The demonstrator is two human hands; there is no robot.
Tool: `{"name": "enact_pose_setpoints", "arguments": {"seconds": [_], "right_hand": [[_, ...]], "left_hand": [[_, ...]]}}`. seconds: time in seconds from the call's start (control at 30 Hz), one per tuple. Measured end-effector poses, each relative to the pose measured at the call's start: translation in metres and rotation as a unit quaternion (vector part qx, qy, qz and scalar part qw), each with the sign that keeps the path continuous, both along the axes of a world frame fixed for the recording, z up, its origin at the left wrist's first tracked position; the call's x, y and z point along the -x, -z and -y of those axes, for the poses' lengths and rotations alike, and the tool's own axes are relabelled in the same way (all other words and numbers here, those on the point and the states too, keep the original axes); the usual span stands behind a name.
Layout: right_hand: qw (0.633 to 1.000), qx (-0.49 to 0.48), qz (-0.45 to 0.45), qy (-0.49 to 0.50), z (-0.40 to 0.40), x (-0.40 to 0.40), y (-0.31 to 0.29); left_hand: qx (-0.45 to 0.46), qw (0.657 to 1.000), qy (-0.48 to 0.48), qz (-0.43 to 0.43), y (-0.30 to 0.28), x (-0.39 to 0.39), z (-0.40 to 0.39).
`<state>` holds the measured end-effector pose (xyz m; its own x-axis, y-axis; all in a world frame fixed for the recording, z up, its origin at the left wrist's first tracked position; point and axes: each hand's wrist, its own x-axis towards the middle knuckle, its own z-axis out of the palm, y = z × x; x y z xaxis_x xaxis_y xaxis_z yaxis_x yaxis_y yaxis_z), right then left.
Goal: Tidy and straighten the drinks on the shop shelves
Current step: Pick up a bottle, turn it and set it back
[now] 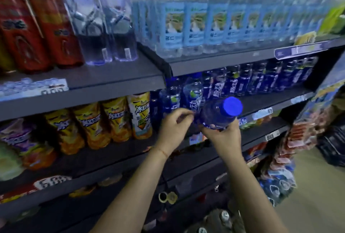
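- We note a blue bottle [219, 115] held out in front of the middle shelf [261, 104], tilted so its bright blue cap [232, 106] faces the camera. Its body is translucent deep blue with a white-lettered label band at the lower edge.
- Our right hand [222, 137] grips this bottle from below, fingers and thumb curled round its lower body.
- Our left hand [172, 126] is just beside the bottle on its left, fingers curled with the tips close to the bottle's side; we cannot tell whether they touch or pinch it, as the frame is blurred there.
- Behind the hands, a row of matching blue bottles [261, 79] stands along the middle shelf, running rightward to the shelf's end panel. The nearest ones at the left end [192, 90] stand close to the held bottle.
- To the left of that row, on a lower shelf section, orange and yellow drink bottles [112, 120] stand tightly side by side.
- The upper shelf [214, 62] carries a packed row of pale-blue-labelled water bottles [205, 23]; its front edge overhangs the blue row, leaving little headroom above those bottles.
- Upper left, red cans [37, 29] and clear bottles [104, 19] stand on a separate shelf section.
- Open room lies in front of the shelf edges, where both forearms reach in; bare floor [308, 186] shows at lower right.
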<state>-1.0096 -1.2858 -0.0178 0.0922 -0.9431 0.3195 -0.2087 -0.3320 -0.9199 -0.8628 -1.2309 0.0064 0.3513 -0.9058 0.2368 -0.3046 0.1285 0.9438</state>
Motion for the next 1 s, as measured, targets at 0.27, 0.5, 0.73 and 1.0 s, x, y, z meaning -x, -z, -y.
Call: {"name": "enact_pose_setpoints", "arguments": {"seconds": [0.27,0.5,0.73,1.0], "right_hand": [[0.991,-0.022,-0.081,-0.105,0.142,0.025,0.012],[0.960,-0.037,-0.145,-0.238,0.196,0.010,0.008],[0.938,0.006,-0.194,-0.288,0.211,0.005,0.005],[0.936,0.007,-0.213,-0.280,0.206,0.006,0.011]], "left_hand": [[-0.056,0.953,-0.282,0.101,0.038,0.047,0.107],[-0.055,0.842,-0.490,0.220,0.039,0.072,0.132],[-0.126,0.839,-0.479,0.228,0.045,0.071,0.135],[-0.133,0.845,-0.477,0.201,0.043,0.074,0.138]]}}
